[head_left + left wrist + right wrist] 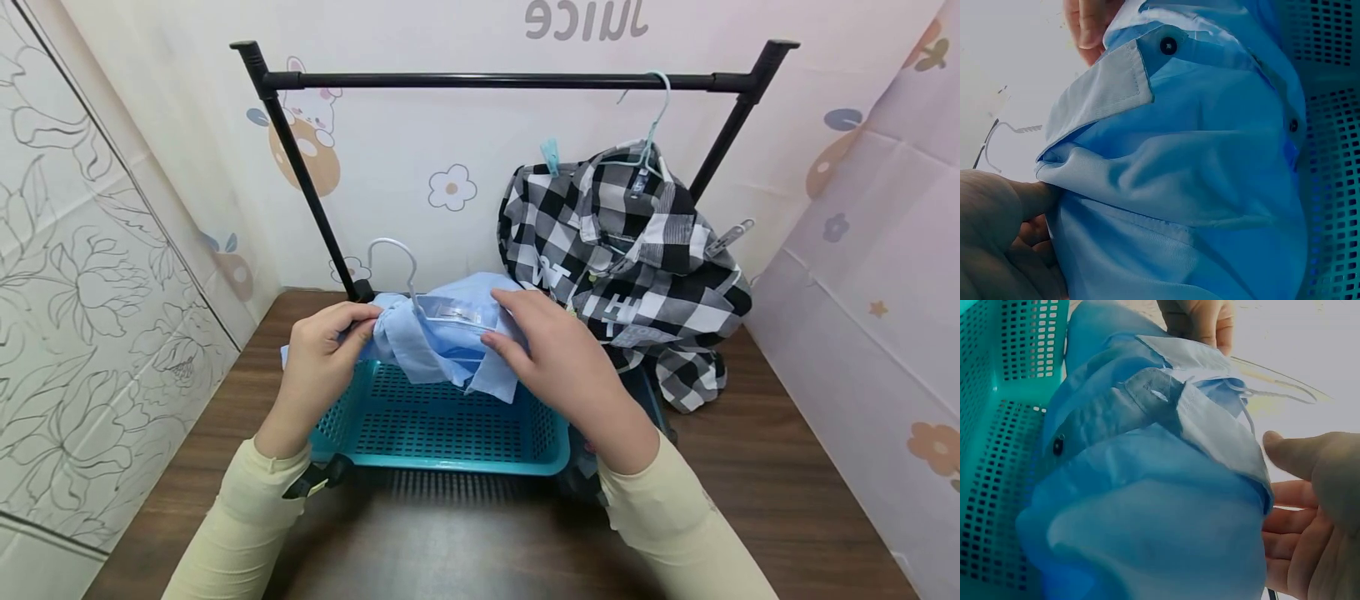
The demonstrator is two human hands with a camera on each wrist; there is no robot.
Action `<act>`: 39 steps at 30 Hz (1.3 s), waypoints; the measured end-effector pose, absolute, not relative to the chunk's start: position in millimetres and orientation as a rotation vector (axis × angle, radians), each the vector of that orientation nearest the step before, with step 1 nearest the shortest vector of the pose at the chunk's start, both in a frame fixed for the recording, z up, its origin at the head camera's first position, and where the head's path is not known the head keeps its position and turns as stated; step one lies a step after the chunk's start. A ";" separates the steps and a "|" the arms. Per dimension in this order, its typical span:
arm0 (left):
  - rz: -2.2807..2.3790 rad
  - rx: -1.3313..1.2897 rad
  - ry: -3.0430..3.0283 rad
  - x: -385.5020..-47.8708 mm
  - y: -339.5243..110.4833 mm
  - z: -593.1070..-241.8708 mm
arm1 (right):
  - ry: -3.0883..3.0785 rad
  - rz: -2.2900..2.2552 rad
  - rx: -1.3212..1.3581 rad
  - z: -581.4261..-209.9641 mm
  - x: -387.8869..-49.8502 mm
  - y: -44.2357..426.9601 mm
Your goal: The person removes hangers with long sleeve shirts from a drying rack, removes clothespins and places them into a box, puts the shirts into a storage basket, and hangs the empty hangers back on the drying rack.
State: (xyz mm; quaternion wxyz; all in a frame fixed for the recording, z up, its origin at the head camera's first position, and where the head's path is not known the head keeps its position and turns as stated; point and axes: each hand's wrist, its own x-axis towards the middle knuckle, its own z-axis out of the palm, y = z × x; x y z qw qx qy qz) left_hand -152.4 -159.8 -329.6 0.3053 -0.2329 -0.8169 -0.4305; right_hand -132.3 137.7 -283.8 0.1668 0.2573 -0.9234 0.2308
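A light blue button-up shirt (408, 343) is held up over the back of a teal basket (457, 463), a white hanger (412, 262) inside its collar with the hook sticking up. My left hand (318, 358) pinches the shirt by the shoulder between thumb and fingers, as the left wrist view also shows (997, 231). On the other side, my right hand (566, 354) lies against the collar. In the right wrist view its thumb (1291, 453) stands apart from the cloth, while the fingers touch the shirt's back, their tips hidden.
A black garment rack (465, 81) spans the back of the wooden table (780, 467). From its right end a black-and-white checked shirt (637, 250) hangs on a light teal hanger (652, 125), with a teal clip (551, 157) and a grey clip (729, 237) on its shoulders.
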 end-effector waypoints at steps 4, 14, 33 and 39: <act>-1.128 -0.614 -2.160 -153.1 -160.0 -329.8 | -2.621 0.601 0.782 -282.1 -134.7 131.8; -1.106 -0.576 -2.157 -152.8 -161.6 -324.5 | -2.786 0.608 0.742 -271.7 -133.4 125.9; -1.127 -0.551 -2.146 -150.7 -162.3 -325.8 | -2.726 0.634 0.703 -275.1 -130.8 126.5; -1.106 -0.553 -2.148 -150.7 -163.0 -324.8 | -2.793 0.618 0.644 -273.7 -129.9 128.0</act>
